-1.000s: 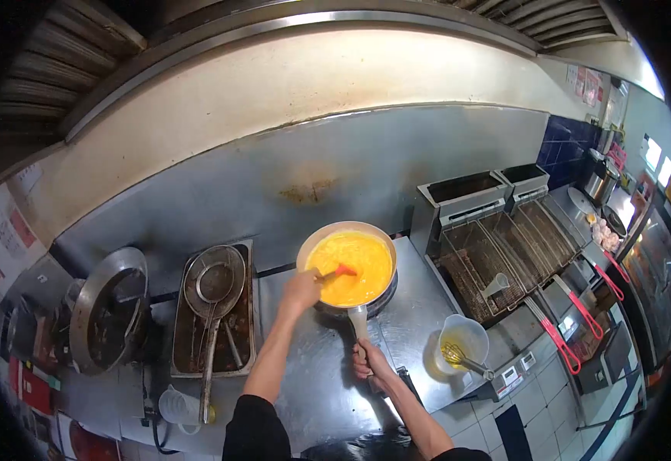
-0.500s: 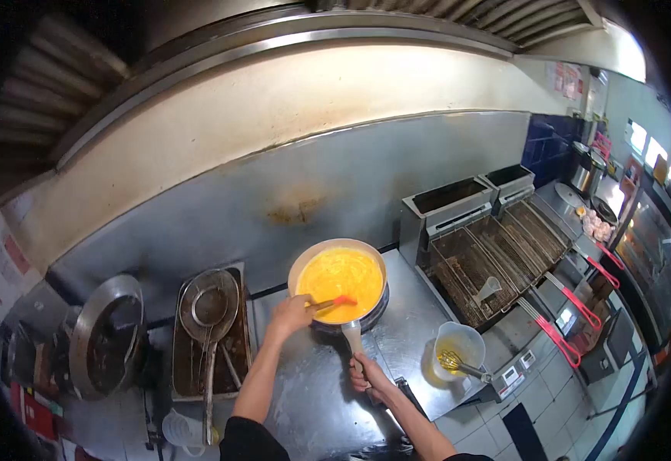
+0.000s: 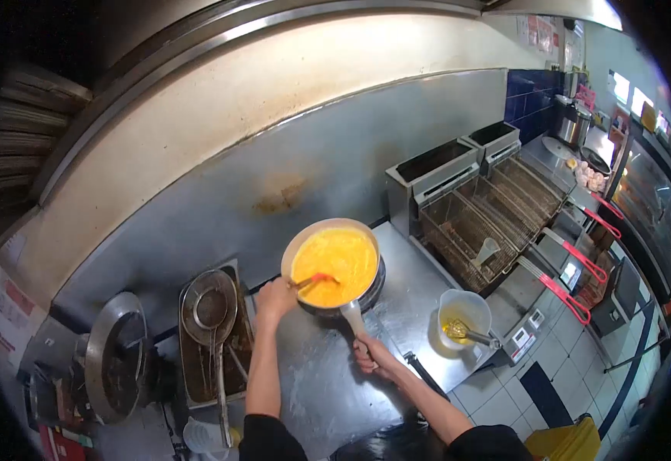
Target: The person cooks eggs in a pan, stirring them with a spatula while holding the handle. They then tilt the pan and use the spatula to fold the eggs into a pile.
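A light-coloured frying pan [image 3: 290,257] sits over a dark round burner [image 3: 379,286], filled with bright yellow liquid that looks like beaten egg [image 3: 343,253]. My left hand [image 3: 275,298] is closed around the handle of a spatula with an orange-red head [image 3: 321,278], which dips into the egg at the pan's left side. With my right hand [image 3: 371,356] I grip the pan's pale handle [image 3: 353,316] from the near side. To the right stands a translucent jug [image 3: 466,306] with some yellow liquid and a whisk [image 3: 467,333] leaning in it.
Fryer baskets [image 3: 466,227] with pink-red handles [image 3: 554,296] lie to the right, a small plastic scoop [image 3: 487,250] in one. Leftward are a tray [image 3: 189,376] with strainers [image 3: 211,306] and a large metal wok [image 3: 109,361]. A plastic jug [image 3: 201,436] stands at the lower left.
The spatula head has shifted left and away from me across the egg, my left hand moving with it. My right hand still holds the pan handle. The whole view has tilted somewhat.
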The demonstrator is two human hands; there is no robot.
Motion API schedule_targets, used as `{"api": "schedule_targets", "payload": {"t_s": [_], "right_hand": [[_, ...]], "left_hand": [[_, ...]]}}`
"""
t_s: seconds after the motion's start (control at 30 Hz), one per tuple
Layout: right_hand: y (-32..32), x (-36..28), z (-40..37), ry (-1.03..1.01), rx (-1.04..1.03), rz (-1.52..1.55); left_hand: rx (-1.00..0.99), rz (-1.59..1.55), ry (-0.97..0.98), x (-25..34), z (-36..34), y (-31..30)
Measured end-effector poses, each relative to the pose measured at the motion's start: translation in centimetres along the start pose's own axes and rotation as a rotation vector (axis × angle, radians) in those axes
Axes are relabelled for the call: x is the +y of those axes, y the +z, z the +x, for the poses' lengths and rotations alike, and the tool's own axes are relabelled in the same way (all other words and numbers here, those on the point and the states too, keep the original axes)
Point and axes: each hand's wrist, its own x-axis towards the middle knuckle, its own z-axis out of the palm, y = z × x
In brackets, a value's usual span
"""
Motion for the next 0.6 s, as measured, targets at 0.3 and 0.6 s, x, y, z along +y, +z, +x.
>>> {"api": "schedule_targets", "payload": {"t_s": [0.3,0.6], "right_hand": [[0.2,-0.7,-0.1,-0.026,0.022,-0.051],[0.1,-0.5,0.0,-0.025,0.0,-0.037]], "left_hand": [[0.054,-0.066,0.055,0.6,0.5,0.5],[0.042,-0.077,-0.035,0.4,-0.1,-0.1]]}}
